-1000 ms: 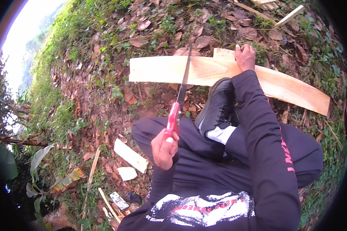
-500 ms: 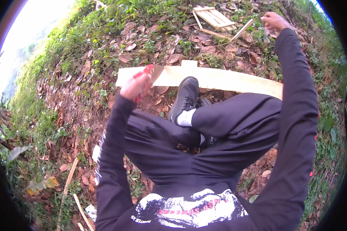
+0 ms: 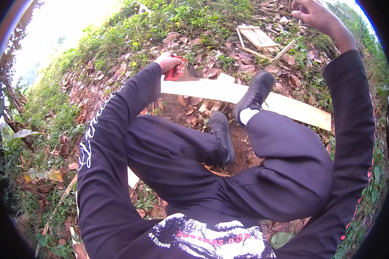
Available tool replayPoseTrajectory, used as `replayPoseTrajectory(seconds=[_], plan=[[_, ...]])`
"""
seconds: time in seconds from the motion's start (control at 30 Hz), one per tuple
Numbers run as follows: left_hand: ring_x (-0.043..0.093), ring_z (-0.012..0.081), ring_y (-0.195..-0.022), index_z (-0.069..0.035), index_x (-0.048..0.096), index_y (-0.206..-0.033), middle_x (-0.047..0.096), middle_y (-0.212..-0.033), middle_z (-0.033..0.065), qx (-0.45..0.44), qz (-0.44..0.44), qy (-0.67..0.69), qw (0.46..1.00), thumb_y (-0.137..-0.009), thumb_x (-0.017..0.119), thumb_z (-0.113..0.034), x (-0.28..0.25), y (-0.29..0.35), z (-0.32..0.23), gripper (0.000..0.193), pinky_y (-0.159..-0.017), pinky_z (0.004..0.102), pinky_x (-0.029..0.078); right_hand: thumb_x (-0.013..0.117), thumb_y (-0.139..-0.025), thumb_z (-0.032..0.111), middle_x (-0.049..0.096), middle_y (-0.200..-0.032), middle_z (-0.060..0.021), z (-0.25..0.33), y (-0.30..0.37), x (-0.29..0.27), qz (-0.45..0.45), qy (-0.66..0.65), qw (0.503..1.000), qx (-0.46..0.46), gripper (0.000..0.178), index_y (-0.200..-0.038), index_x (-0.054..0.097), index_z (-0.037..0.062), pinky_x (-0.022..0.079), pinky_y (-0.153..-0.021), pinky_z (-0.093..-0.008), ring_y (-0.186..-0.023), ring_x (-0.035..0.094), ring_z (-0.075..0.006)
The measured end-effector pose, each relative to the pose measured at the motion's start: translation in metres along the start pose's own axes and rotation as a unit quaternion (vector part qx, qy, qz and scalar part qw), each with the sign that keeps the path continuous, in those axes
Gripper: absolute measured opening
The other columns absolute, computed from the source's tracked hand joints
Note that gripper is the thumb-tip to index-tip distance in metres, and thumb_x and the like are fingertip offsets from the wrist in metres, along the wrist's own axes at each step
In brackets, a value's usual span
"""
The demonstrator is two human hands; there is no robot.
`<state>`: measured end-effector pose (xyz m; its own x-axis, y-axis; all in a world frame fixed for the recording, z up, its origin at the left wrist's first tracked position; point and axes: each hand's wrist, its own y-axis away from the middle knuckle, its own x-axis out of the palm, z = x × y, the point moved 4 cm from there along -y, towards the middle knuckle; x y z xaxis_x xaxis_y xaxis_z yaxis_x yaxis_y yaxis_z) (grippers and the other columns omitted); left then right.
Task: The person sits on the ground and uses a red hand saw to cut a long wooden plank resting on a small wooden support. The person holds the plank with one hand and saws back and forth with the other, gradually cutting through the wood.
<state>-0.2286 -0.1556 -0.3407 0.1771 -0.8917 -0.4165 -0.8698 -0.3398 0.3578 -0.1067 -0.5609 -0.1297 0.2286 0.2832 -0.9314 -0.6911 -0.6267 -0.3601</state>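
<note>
My left hand [image 3: 170,63] is closed around the red handle of a hand saw [image 3: 176,74]. Its blade, blurred and partly hard to make out, reaches over the left part of a long pale plank [image 3: 285,103]; whether it touches the wood I cannot tell. A short wood piece [image 3: 225,78] sticks out from beneath the plank on its far side, with slats [image 3: 210,105] showing on the near side. High at the upper right, my right hand [image 3: 311,14] is raised off the plank, fingers loosely bent and apart, with nothing visible in it.
My right shoe [image 3: 256,93] is lifted at the plank's near edge; my left shoe [image 3: 221,134] rests on the soil. A slatted wooden frame [image 3: 258,38] and a loose strip [image 3: 284,50] lie beyond the plank. Dry leaves and low plants cover the sloping ground.
My crossed legs have come apart, the right shoe rising toward the plank. The left hand with the saw has moved farther away and to the right; the right hand has risen and its fingers have loosened.
</note>
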Motion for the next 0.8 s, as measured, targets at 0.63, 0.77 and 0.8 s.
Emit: replayPoseTrajectory(seconds=[0.63, 0.77, 0.8], plan=[[0.057, 0.0160, -0.046, 0.001, 0.060, -0.074, 0.057, -0.058, 0.0057, 0.076, 0.045, 0.017, 0.996, -0.088, 0.058, -0.012, -0.002, -0.059, -0.012, 0.018, -0.043, 0.0302, 0.048, 0.063, -0.086, 0.010, 0.068, -0.080, -0.0103, -0.063, 0.109, 0.206, 0.082, -0.306, 0.944, 0.087, 0.017, -0.099, 0.061, -0.0007, 0.051, -0.072, -0.0313, -0.076, 0.065, -0.0166], [0.060, 0.0161, -0.049, 0.003, 0.061, -0.080, 0.060, -0.060, 0.0067, 0.076, 0.039, 0.009, 0.996, -0.087, 0.060, -0.011, 0.002, -0.053, 0.006, 0.016, -0.044, 0.0294, 0.049, 0.062, -0.086, 0.010, 0.068, -0.081, -0.0114, -0.022, 0.122, 0.188, 0.075, -0.343, 0.934, 0.071, 0.017, -0.099, 0.061, -0.0004, 0.051, -0.073, -0.0319, -0.078, 0.066, -0.0189], [0.061, 0.0163, -0.049, 0.003, 0.062, -0.080, 0.061, -0.061, 0.0072, 0.090, 0.057, 0.013, 0.994, -0.088, 0.060, -0.012, 0.003, -0.053, 0.009, 0.017, -0.044, 0.0291, 0.049, 0.062, -0.086, 0.011, 0.068, -0.081, -0.0113, -0.014, 0.124, 0.180, 0.073, -0.348, 0.932, 0.067, 0.017, -0.099, 0.061, -0.0004, 0.051, -0.073, -0.0319, -0.078, 0.066, -0.0190]])
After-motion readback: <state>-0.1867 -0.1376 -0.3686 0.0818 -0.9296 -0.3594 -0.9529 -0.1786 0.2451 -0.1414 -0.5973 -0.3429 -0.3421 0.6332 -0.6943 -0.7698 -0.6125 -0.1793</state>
